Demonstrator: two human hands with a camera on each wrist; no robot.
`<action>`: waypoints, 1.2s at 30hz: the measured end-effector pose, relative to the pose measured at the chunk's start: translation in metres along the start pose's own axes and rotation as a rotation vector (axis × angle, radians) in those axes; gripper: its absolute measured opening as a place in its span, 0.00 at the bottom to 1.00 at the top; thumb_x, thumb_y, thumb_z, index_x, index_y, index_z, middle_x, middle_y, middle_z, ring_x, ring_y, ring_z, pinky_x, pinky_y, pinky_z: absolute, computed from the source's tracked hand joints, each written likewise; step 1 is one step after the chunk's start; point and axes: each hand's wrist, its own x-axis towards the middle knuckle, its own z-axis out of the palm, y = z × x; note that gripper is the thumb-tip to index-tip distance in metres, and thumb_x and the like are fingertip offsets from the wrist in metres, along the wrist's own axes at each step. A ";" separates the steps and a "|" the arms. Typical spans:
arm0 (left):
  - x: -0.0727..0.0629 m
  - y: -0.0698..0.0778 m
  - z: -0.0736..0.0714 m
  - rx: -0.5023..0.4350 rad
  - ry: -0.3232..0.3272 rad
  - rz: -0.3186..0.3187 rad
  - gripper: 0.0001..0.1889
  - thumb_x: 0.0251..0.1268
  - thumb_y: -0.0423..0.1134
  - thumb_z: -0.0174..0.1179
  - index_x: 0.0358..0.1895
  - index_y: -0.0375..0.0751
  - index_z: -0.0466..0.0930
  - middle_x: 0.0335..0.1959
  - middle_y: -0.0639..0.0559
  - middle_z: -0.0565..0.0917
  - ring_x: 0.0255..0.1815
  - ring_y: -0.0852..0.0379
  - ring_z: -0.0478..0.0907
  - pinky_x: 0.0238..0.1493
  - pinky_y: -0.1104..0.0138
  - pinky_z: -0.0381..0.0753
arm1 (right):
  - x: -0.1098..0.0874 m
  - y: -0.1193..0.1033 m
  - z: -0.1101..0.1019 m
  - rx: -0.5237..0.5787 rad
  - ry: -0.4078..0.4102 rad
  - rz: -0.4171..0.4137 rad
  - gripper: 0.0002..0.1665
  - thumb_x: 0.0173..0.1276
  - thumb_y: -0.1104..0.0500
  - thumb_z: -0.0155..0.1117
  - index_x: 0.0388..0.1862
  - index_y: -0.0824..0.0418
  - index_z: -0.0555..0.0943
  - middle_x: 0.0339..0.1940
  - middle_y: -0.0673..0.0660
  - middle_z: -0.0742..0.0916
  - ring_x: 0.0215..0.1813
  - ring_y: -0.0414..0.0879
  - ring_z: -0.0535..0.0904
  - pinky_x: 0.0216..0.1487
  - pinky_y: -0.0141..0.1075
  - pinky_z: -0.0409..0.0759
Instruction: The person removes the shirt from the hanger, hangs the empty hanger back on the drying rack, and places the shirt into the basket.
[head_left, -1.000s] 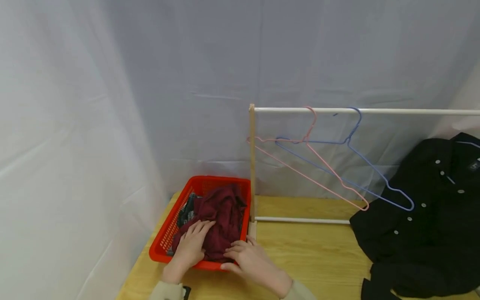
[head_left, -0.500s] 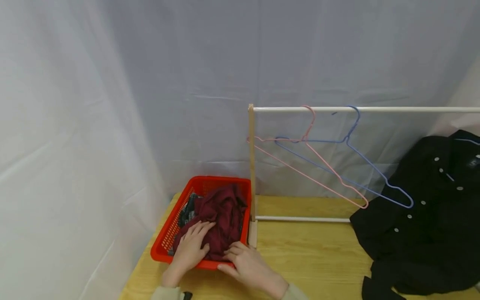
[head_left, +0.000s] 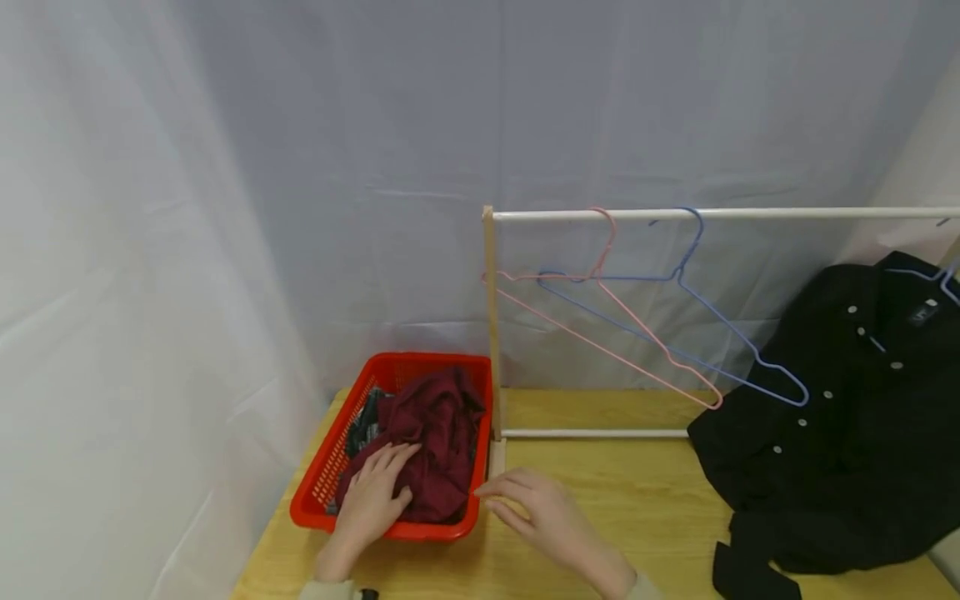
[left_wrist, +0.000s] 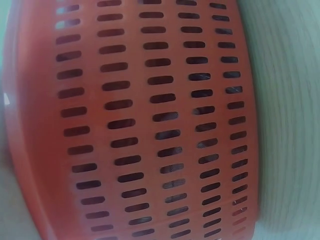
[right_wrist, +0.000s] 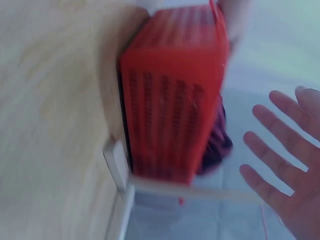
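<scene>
A red plastic basket (head_left: pixel 431 531) with slotted walls stands on the wooden table, at the lower middle of the head view. In it lies a crumpled maroon garment (head_left: pixel 444 417), and a dark patterned cloth (head_left: pixel 367 425) shows at its left side. My left hand (head_left: pixel 372 496) rests on the garment with fingers extended. The left wrist view is filled by the basket's slotted wall (left_wrist: pixel 145 115), and there the fingers are hidden. Just outside the basket's right rim is my right hand (head_left: pixel 546 515), holding nothing; the right wrist view shows its fingers (right_wrist: pixel 280 137) spread.
A rack with a white rail (head_left: pixel 795 213) and a wooden post (head_left: pixel 492 325) stands right of the basket. On it hang a pink hanger (head_left: pixel 637 315), a blue hanger (head_left: pixel 720 315) and a black buttoned shirt (head_left: pixel 847 450). A pale curtain (head_left: pixel 360 167) backs the table (head_left: pixel 615 492).
My right hand has left the basket's front right corner and moved right, clear of the rim. The left hand stays on the garment. The head view has turned slightly right.
</scene>
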 end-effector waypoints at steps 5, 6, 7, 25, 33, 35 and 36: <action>0.001 0.000 0.001 0.006 0.040 0.005 0.29 0.66 0.34 0.63 0.70 0.49 0.74 0.70 0.45 0.74 0.75 0.38 0.62 0.63 0.33 0.66 | -0.009 0.013 -0.034 -0.051 0.104 0.000 0.14 0.64 0.64 0.72 0.47 0.51 0.87 0.43 0.45 0.89 0.46 0.39 0.85 0.48 0.33 0.83; 0.002 0.000 0.002 0.005 0.059 0.008 0.27 0.66 0.35 0.63 0.69 0.49 0.75 0.69 0.45 0.75 0.74 0.38 0.63 0.63 0.34 0.66 | -0.011 0.016 -0.041 -0.065 0.120 0.010 0.14 0.64 0.65 0.72 0.47 0.51 0.87 0.43 0.45 0.89 0.46 0.40 0.86 0.47 0.34 0.83; 0.003 -0.001 0.003 0.000 0.083 0.015 0.26 0.67 0.35 0.63 0.68 0.49 0.77 0.68 0.45 0.76 0.73 0.39 0.64 0.63 0.34 0.66 | -0.014 0.019 -0.048 -0.081 0.133 0.024 0.14 0.63 0.65 0.72 0.47 0.51 0.88 0.43 0.45 0.89 0.45 0.41 0.86 0.47 0.34 0.83; 0.040 0.032 -0.034 -0.150 0.599 0.311 0.08 0.67 0.31 0.65 0.45 0.45 0.89 0.41 0.52 0.89 0.46 0.49 0.82 0.48 0.52 0.81 | -0.048 0.049 -0.183 -0.453 0.244 0.253 0.17 0.61 0.65 0.74 0.49 0.56 0.89 0.42 0.50 0.90 0.46 0.45 0.84 0.51 0.20 0.73; 0.082 0.081 -0.067 -0.091 0.564 0.384 0.07 0.71 0.36 0.63 0.47 0.47 0.88 0.42 0.52 0.88 0.45 0.49 0.83 0.45 0.53 0.83 | -0.056 0.055 -0.219 -0.559 0.313 0.248 0.12 0.71 0.58 0.68 0.51 0.58 0.88 0.42 0.54 0.90 0.45 0.51 0.84 0.49 0.25 0.72; 0.095 0.090 -0.072 -0.059 0.556 0.405 0.07 0.72 0.38 0.62 0.47 0.46 0.88 0.42 0.51 0.88 0.44 0.48 0.83 0.44 0.53 0.83 | -0.057 0.057 -0.227 -0.583 0.330 0.250 0.13 0.74 0.55 0.65 0.52 0.58 0.88 0.43 0.55 0.90 0.44 0.51 0.84 0.46 0.27 0.73; 0.102 0.094 -0.074 -0.043 0.548 0.412 0.08 0.73 0.39 0.62 0.47 0.45 0.88 0.42 0.50 0.89 0.44 0.48 0.83 0.45 0.53 0.83 | -0.058 0.057 -0.232 -0.593 0.334 0.255 0.13 0.74 0.55 0.64 0.52 0.58 0.88 0.43 0.55 0.90 0.44 0.51 0.84 0.44 0.29 0.73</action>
